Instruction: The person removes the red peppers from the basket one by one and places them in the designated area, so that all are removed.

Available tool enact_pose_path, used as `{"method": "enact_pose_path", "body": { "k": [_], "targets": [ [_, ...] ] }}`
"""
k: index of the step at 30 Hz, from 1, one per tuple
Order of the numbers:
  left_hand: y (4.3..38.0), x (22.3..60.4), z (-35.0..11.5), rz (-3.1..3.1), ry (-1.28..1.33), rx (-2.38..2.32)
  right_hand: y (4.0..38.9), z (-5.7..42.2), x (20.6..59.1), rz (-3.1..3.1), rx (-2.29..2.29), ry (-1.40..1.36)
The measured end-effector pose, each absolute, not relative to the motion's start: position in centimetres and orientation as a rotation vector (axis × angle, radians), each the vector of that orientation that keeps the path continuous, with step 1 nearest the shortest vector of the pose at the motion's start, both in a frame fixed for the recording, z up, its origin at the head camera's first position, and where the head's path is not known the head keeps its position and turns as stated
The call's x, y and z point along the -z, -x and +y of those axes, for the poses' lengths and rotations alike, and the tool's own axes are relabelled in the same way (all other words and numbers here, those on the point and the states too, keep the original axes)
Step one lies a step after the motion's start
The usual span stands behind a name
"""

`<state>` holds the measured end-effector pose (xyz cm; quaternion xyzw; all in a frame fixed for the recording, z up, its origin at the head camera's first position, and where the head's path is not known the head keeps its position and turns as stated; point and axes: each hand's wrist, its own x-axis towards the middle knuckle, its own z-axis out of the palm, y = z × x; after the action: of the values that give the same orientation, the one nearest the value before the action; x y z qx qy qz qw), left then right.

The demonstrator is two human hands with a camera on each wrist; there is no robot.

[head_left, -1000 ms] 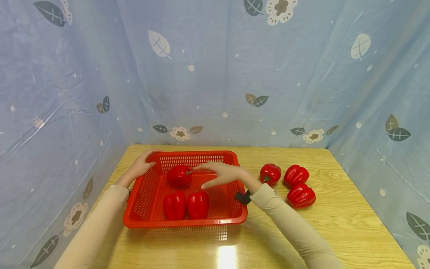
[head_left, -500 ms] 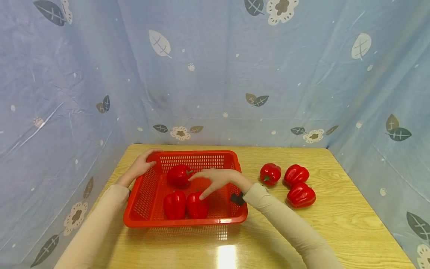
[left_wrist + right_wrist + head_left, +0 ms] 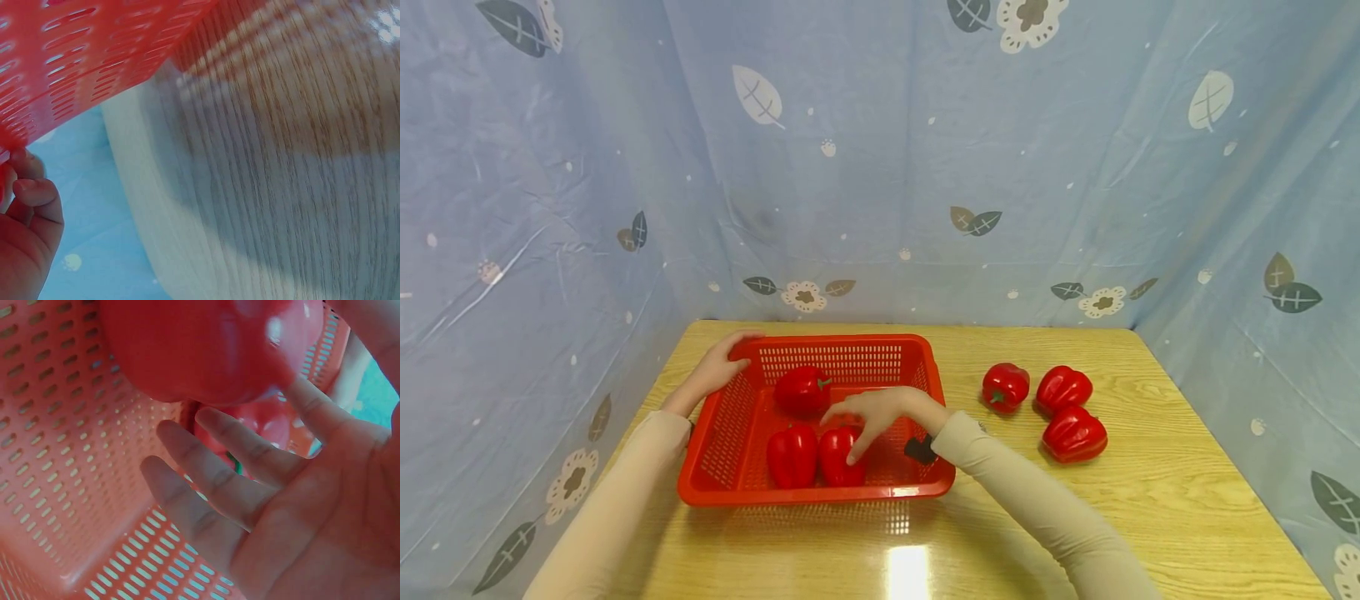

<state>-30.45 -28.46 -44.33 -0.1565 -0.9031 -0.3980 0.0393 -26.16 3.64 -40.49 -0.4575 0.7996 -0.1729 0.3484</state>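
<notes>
A red plastic basket with slotted walls holds three red bell peppers. One pepper lies at the back left, with its green stem to the right. Side by side at the front are another pepper and the front right pepper. My left hand grips the basket's left rim, fingers curled in the left wrist view. Over the front right pepper is my right hand, thumb and fingers spread about it. In the right wrist view its fingers are extended beside a large pepper, partly touching it.
Right of the basket, three more red bell peppers lie on the wooden table: one pepper nearest the basket, and two close together, a rear pepper and a front pepper. A blue patterned curtain surrounds the table.
My right hand has moved down and slightly toward me, from above the middle of the basket onto the front right pepper. The left hand and the basket stay in place.
</notes>
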Motion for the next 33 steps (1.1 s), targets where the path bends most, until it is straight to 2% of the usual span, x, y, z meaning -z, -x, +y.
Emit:
{"method": "enact_pose_path", "body": {
  "k": [18, 33],
  "targets": [
    [30.3, 44.0, -28.3, -2.768, 0.497, 1.235, 25.9, 3.9, 41.0, 2.104, 0.416, 1.188],
    [30.3, 44.2, -28.5, -2.765, 0.492, 1.229, 25.7, 5.0, 39.1, 2.194, 0.432, 1.219]
  ]
}}
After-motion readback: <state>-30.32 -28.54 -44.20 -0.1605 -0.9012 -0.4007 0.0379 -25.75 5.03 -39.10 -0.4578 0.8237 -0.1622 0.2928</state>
